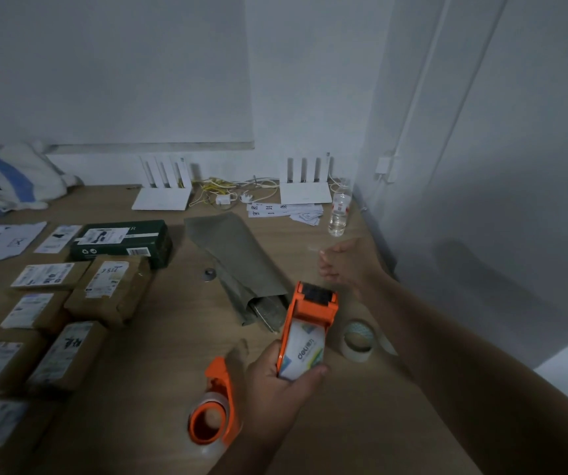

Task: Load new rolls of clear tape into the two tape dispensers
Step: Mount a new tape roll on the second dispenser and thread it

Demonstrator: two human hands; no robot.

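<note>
An orange tape dispenser (311,308) is held upright above the wooden table (173,341) by the left hand (272,382), whose fingers and thumb are curled round its lower end. A roll with a white printed label (303,351) is seated in it, and its black cutter end is pointed away. The right hand (347,262) is stretched out far to the right over the table. It is blurred, and its fingers are seen loosely spread.

A second orange dispenser (219,406) is laid on its side at the near left of the held one, with a clear roll fitted around its hub. A loose roll of tape (357,341) is set on the table just right of the held dispenser. Brown parcels (114,289) are lined up at the left, and a grey bag (241,265) is laid in the middle.
</note>
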